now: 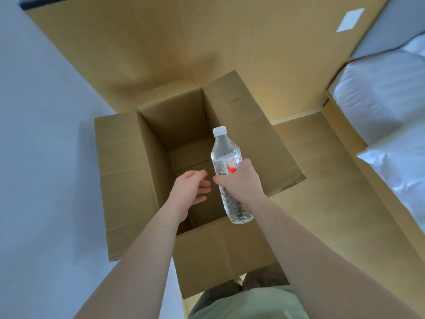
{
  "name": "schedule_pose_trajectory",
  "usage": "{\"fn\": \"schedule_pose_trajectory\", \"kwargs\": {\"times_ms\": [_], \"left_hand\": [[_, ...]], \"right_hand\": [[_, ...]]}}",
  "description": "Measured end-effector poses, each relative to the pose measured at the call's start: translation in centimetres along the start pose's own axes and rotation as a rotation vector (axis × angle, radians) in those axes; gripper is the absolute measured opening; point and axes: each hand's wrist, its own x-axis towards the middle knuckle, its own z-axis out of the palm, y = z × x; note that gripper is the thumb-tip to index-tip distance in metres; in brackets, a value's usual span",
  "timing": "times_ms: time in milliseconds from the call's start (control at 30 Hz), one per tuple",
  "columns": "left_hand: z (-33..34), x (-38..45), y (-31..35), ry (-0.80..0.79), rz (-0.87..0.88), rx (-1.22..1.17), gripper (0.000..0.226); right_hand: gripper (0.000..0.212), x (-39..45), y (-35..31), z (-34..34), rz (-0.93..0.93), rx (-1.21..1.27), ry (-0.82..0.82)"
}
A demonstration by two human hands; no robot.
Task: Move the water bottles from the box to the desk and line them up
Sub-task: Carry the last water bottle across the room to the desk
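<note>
My right hand point(241, 183) grips a clear water bottle point(226, 155) with a white cap and a red-and-white label, holding it round its middle above the open cardboard box point(128, 180). The bottle stands nearly upright, its base over the box's near right corner. My left hand point(190, 189) hovers over the box opening just left of the bottle, fingers relaxed and holding nothing. No other bottle shows inside the box; its bare cardboard floor is visible.
The box's flaps are folded outward on all sides. A white wall point(41, 134) stands at the left. A bed with white bedding point(386, 104) lies at the right. Tan floor point(322, 180) surrounds the box.
</note>
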Motion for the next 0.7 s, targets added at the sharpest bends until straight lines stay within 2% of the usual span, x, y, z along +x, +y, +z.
{"fn": "schedule_pose_trajectory", "kwargs": {"times_ms": [233, 433, 700], "left_hand": [[2.1, -1.4, 0.3, -0.1, 0.107, 0.098, 0.021], [5.7, -3.0, 0.1, -0.226, 0.115, 0.191, 0.018], [12.7, -7.1, -1.1, -0.425, 0.092, 0.267, 0.021]], "right_hand": [[0.059, -3.4, 2.4, -3.8, 0.062, 0.14, 0.119], [0.062, -6.5, 5.3, -6.9, 0.131, 0.278, 0.156], [0.058, -11.5, 12.6, -11.5, 0.23, 0.454, 0.315]]}}
